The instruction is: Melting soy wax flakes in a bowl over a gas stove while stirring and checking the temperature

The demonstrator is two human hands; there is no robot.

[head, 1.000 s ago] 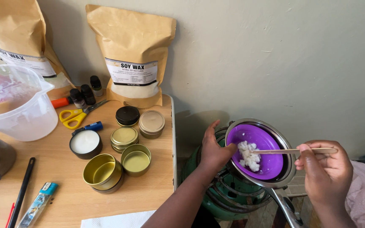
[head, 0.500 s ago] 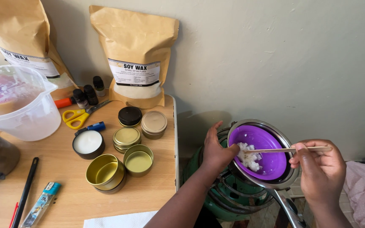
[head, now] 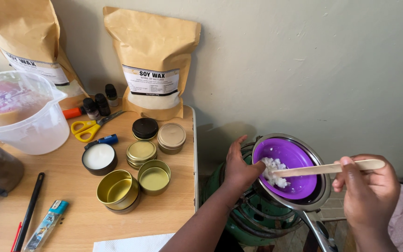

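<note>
Right hand [head: 369, 186] has lifted the wooden stick [head: 325, 169] shallower over the white wax [head: 273, 171]; left hand [head: 239, 164] still grips the purple bowl [head: 289, 169] at nine o'clock.

A single head-worn camera looks steeply down from close above, facing the wall [head: 332, 60]; the wooden table [head: 75, 205] fills the lower left of the frame, the purple bowl [head: 289, 156] sits lower right
</note>
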